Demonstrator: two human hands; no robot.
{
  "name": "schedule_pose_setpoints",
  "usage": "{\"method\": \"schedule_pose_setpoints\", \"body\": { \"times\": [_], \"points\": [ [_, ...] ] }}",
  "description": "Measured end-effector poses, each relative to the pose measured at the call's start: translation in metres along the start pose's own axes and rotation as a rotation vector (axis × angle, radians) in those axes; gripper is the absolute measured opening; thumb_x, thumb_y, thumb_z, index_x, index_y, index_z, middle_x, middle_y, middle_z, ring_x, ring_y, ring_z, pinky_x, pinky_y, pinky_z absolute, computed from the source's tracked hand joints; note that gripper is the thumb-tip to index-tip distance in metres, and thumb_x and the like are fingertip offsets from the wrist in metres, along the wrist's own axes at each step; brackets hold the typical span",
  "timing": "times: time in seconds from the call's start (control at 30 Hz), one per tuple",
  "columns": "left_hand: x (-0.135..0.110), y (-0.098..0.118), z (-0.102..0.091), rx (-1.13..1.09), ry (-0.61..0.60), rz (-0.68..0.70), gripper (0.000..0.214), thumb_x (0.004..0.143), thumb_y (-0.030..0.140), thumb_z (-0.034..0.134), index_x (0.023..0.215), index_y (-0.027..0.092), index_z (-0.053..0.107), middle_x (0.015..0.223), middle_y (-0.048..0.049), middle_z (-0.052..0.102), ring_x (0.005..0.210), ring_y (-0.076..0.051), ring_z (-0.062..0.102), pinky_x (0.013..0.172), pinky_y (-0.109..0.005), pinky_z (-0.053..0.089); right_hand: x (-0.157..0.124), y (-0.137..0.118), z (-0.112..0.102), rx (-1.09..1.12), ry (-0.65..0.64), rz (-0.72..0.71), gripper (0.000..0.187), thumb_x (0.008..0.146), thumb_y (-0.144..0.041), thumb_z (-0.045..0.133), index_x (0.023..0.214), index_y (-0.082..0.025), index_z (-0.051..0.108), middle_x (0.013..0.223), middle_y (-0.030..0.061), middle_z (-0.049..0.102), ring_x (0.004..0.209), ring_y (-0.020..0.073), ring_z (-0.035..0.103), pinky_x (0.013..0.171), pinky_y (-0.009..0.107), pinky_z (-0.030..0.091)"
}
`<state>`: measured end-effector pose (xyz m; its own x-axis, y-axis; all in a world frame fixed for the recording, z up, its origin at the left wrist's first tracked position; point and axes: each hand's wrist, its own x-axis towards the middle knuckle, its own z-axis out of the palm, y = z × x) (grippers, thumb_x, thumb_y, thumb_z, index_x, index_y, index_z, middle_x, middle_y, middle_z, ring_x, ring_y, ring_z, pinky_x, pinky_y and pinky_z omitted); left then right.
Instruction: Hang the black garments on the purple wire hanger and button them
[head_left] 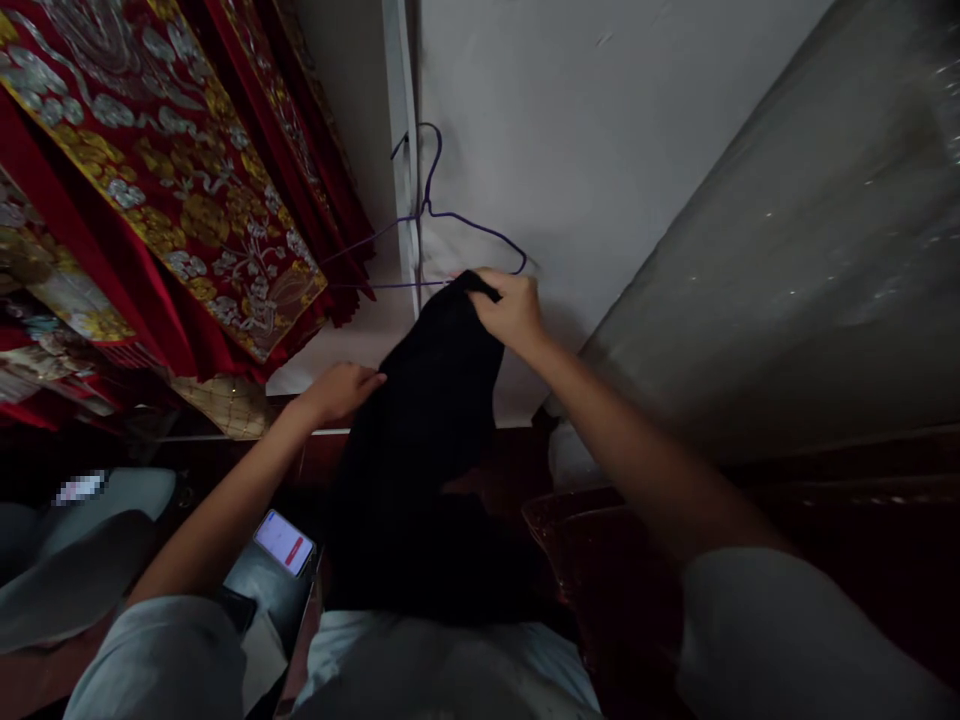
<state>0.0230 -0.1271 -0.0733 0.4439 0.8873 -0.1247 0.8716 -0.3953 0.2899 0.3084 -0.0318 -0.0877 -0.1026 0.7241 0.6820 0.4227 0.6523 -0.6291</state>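
A black garment (435,400), too dark to show its exact kind, hangs stretched between my hands and down in front of my body. My right hand (510,305) pinches its upper end, close to the bottom bar of a purple wire hanger (472,222). Lower and to the left, my left hand (345,390) grips the garment's side edge between thumb and fingers. The hanger hangs by its hook at a narrow pale upright post (403,110). Whether the cloth's top edge loops over the hanger bar is hidden by my right hand.
Red cloths with gold and silver embroidery (202,200) hang at the left. A lit phone (284,543) lies at the lower left, near grey seats (142,490). Plastic-covered material (787,250) leans at the right, above dark red furniture (675,560). A white wall (592,110) stands behind the hanger.
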Motion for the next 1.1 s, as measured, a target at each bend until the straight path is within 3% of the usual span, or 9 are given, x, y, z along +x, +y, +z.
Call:
{"method": "schedule_pose_setpoints", "body": {
  "times": [0.13, 0.27, 0.37, 0.47, 0.63, 0.83, 0.97, 1.03, 1.1],
  "points": [
    [-0.015, 0.007, -0.034, -0.051, -0.08, -0.047, 0.056, 0.101, 0.059, 0.037, 0.074, 0.017, 0.062, 0.074, -0.0048, 0.066, 0.071, -0.018, 0.059, 0.069, -0.03, 0.04, 0.027, 0.032, 0.047, 0.069, 0.061, 0.084, 0.042, 0.088, -0.025, 0.05, 0.125, -0.02, 0.07, 0.13, 0.0092, 0.071, 0.134, 0.0246, 0.059, 0.116, 0.041, 0.044],
    [-0.032, 0.005, -0.044, -0.146, -0.178, -0.086, 0.051, 0.094, 0.063, 0.048, 0.075, 0.019, 0.064, 0.073, -0.0028, 0.067, 0.066, -0.017, 0.059, 0.063, -0.028, 0.04, 0.036, 0.041, 0.067, 0.049, -0.107, 0.352, 0.024, 0.094, -0.032, 0.051, 0.086, -0.021, 0.071, 0.089, 0.0079, 0.075, 0.101, 0.0268, 0.069, 0.092, 0.037, 0.053],
    [-0.04, -0.011, -0.042, 0.104, -0.053, -0.194, 0.029, 0.087, 0.045, 0.058, 0.075, 0.019, 0.065, 0.075, -0.0063, 0.068, 0.069, -0.021, 0.062, 0.065, -0.03, 0.042, 0.024, 0.046, 0.046, -0.01, -0.11, 0.38, 0.036, 0.089, -0.04, 0.063, 0.059, -0.021, 0.056, 0.057, 0.0001, 0.052, 0.065, 0.0175, 0.055, 0.063, 0.029, 0.042],
    [-0.04, -0.024, -0.038, 0.33, 0.12, -0.307, 0.02, 0.085, 0.038, 0.057, 0.086, 0.019, 0.066, 0.082, -0.0115, 0.07, 0.081, -0.028, 0.067, 0.073, -0.034, 0.047, 0.009, 0.046, 0.0, -0.028, -0.048, 0.295, 0.04, 0.08, -0.041, 0.073, 0.054, -0.021, 0.049, 0.052, -0.0038, 0.038, 0.056, 0.0118, 0.039, 0.053, 0.027, 0.027],
    [-0.012, -0.01, -0.039, 0.209, 0.457, -0.197, 0.019, 0.095, 0.029, 0.044, 0.1, 0.019, 0.059, 0.091, -0.0145, 0.069, 0.091, -0.032, 0.069, 0.084, -0.041, 0.051, 0.003, 0.022, -0.068, -0.096, 0.0, 0.222, 0.036, 0.079, -0.035, 0.066, 0.052, -0.022, 0.047, 0.052, -0.0022, 0.036, 0.054, 0.0118, 0.035, 0.05, 0.027, 0.021],
    [0.047, 0.023, -0.055, -0.216, 0.665, 0.291, 0.022, 0.095, 0.024, 0.048, 0.115, 0.02, 0.055, 0.121, -0.0122, 0.066, 0.118, -0.027, 0.062, 0.11, -0.043, 0.044, -0.011, -0.007, -0.052, 0.02, -0.086, 0.33, 0.036, 0.079, -0.039, 0.065, 0.054, -0.02, 0.047, 0.052, -0.0031, 0.038, 0.053, 0.0104, 0.036, 0.049, 0.026, 0.023],
    [0.076, 0.028, -0.068, -0.216, 0.73, 0.334, 0.037, 0.085, 0.015, 0.053, 0.122, 0.019, 0.058, 0.127, -0.0115, 0.064, 0.127, -0.027, 0.057, 0.117, -0.043, 0.039, -0.022, -0.014, -0.039, 0.075, -0.121, 0.227, 0.02, 0.085, -0.034, 0.061, 0.071, -0.02, 0.062, 0.07, 0.0019, 0.06, 0.07, 0.018, 0.058, 0.063, 0.03, 0.044],
    [0.082, 0.019, -0.078, -0.185, 0.708, 0.282, 0.037, 0.081, 0.01, 0.049, 0.115, 0.017, 0.063, 0.12, -0.0115, 0.067, 0.122, -0.028, 0.059, 0.116, -0.044, 0.041, -0.019, -0.012, -0.054, 0.047, 0.018, 0.107, 0.01, 0.085, -0.025, 0.063, 0.091, -0.021, 0.069, 0.098, 0.0071, 0.07, 0.1, 0.0245, 0.066, 0.082, 0.035, 0.051],
    [0.084, 0.005, -0.089, -0.158, 0.657, 0.229, 0.036, 0.078, 0.008, 0.047, 0.106, 0.016, 0.067, 0.113, -0.0115, 0.069, 0.116, -0.029, 0.061, 0.113, -0.046, 0.043, -0.007, -0.005, -0.081, 0.029, 0.247, 0.056, 0.024, 0.084, -0.019, 0.064, 0.107, -0.022, 0.069, 0.123, 0.0102, 0.067, 0.126, 0.0264, 0.058, 0.097, 0.039, 0.05]
  ]
}}
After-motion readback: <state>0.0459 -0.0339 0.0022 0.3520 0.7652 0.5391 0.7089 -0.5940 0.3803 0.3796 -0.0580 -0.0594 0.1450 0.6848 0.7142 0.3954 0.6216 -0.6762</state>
